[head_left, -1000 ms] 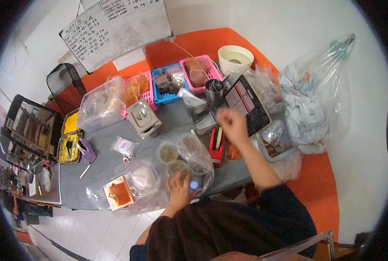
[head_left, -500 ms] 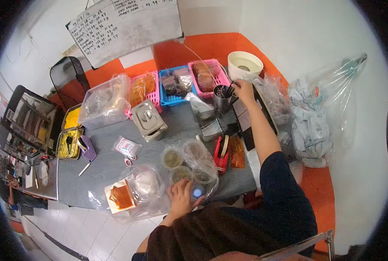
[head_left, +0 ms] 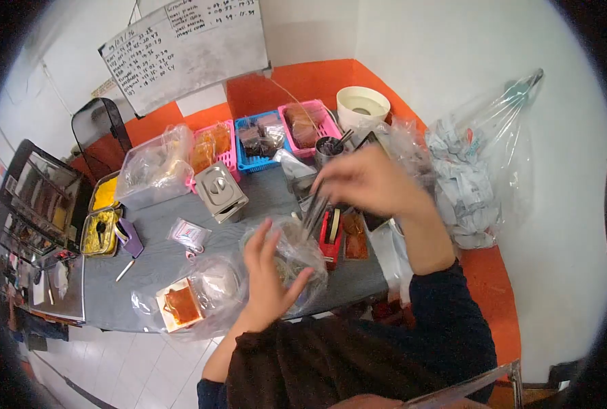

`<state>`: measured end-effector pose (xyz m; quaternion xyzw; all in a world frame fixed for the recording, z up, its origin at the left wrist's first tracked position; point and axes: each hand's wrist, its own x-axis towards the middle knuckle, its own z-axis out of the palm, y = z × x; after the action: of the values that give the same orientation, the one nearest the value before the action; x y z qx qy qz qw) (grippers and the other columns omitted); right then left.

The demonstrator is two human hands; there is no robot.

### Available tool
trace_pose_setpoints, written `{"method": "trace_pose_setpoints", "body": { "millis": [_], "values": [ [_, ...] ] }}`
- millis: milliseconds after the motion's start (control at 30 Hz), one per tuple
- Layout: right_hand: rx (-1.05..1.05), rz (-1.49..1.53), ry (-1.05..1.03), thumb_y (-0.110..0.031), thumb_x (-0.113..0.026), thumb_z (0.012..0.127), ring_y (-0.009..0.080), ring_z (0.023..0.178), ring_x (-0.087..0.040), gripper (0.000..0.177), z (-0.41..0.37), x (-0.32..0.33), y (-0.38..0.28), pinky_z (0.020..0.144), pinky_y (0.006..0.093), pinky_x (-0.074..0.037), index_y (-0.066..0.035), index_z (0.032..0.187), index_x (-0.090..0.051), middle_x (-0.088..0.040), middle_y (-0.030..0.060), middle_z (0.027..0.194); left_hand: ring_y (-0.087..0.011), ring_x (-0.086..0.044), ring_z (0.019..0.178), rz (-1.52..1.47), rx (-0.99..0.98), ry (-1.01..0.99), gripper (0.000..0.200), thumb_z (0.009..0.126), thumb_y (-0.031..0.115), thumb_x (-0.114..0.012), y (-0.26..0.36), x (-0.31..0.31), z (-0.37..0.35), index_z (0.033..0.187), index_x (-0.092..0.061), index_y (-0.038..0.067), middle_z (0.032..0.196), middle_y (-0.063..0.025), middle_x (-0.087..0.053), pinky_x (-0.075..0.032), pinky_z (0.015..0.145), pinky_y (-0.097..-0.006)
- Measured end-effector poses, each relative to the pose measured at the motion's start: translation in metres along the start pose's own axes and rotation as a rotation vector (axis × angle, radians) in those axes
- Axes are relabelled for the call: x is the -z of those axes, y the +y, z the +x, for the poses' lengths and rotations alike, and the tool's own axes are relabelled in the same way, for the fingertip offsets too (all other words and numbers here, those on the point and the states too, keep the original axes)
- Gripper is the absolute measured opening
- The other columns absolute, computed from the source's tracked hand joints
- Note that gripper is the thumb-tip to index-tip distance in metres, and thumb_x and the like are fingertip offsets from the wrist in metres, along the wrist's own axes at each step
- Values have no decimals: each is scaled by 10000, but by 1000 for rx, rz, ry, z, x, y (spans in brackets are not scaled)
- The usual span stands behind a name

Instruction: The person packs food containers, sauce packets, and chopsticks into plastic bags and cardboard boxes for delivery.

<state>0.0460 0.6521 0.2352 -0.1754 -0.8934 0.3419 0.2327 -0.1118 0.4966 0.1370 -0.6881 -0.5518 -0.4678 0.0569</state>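
My right hand is raised over the right half of the table, pinching a few thin, dark utensils that point downward. Motion blur hides their exact kind. Behind it stands a metal cup with more dark sticks in it. My left hand is open, fingers spread, just above a clear plastic bag holding round tubs, which it partly covers. Left of that hand lies another clear bag with a rounded white packet, and a white box topped by an orange-red sachet.
Pink and blue baskets of packets line the back, near a lidded steel container and a plastic tub. A red tape dispenser stands right of the tubs. Bulky plastic bags hang by the right wall.
My right hand has come away from the metal cup toward me with the dark utensils. My left hand has lifted off the bagged tubs and spread its fingers. The view has shifted slightly.
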Motion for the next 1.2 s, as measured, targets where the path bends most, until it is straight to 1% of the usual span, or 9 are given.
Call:
{"method": "trace_pose_setpoints", "body": {
  "millis": [67, 133, 200, 267, 367, 533, 800, 900, 1200],
  "values": [
    [288, 81, -183, -76, -576, 771, 139, 737, -605, 131, -2, -29, -18, 640, 240, -477, 4, 869, -611, -631, 76, 799, -206, -461, 882, -116, 101, 7, 368, 736, 113, -625, 3, 0, 8, 1046, -443, 36, 1013, -135, -476, -379, 715, -337],
    [215, 360, -136, -73, -565, 779, 155, 756, -606, 142, 9, -38, 1, 644, 246, -481, 0, 895, -601, -626, 91, 846, -185, -520, 696, -650, 741, -488, 149, 837, 134, -512, -13, -3, -11, 918, -520, 9, 769, -87, -534, -412, 626, -305],
    [92, 811, 28, -70, -520, 812, 190, 805, -602, 181, 32, -37, 62, 664, 268, -493, -11, 978, -564, -604, 121, 950, -116, -463, 544, -524, 507, -309, 195, 893, 157, -429, -15, -1, -33, 867, -532, -7, 596, -13, -471, -374, 507, -246],
    [-153, 237, 651, -12, -482, 793, 223, 807, -603, 215, 67, -36, 170, 676, 302, -492, 18, 994, -551, -607, 144, 909, -85, -404, 519, -858, 892, -232, 161, 889, 168, -434, -17, 14, -51, 892, -488, 16, 592, 2, -442, -314, 474, -221],
    [-356, -394, 625, -84, -587, 703, 313, 823, -584, 240, 74, -41, 279, 748, 369, -447, 7, 925, -597, -589, 210, 904, -92, -345, 472, -1057, 1017, -188, 247, 878, 263, -464, -12, 45, -64, 871, -479, 17, 551, 3, -390, -271, 450, -226],
    [-360, -325, 491, -67, -601, 697, 254, 699, -607, 177, 83, -50, 347, 651, 325, -466, -17, 866, -618, -615, 161, 747, -70, -286, 490, -1151, 883, -75, 391, 868, 376, -447, -15, 79, -77, 956, -475, -5, 576, 27, -325, -215, 453, -219],
    [-307, -250, 280, -94, -639, 703, 200, 687, -584, 191, 72, -40, 320, 649, 303, -458, -6, 863, -582, -608, 119, 737, -77, -260, 464, -1205, 785, 80, 359, 879, 341, -427, -23, 100, -83, 946, -460, -11, 545, 18, -298, -217, 442, -231],
    [-347, -325, 461, -142, -665, 675, 296, 700, -598, 240, 75, -37, 314, 641, 354, -455, -3, 861, -603, -610, 168, 750, -79, -259, 467, -1233, 823, 84, 327, 882, 315, -425, -21, 104, -82, 937, -459, -6, 546, 20, -292, -219, 444, -234],
    [-129, -444, 736, -199, -627, 706, 304, 628, -562, 223, 79, -24, 305, 573, 361, -429, 18, 733, -586, -567, 173, 664, -79, -258, 443, -1165, 853, 179, 289, 880, 285, -432, -19, 105, -88, 907, -458, -1, 524, 18, -287, -212, 417, -230]
  ]
}}
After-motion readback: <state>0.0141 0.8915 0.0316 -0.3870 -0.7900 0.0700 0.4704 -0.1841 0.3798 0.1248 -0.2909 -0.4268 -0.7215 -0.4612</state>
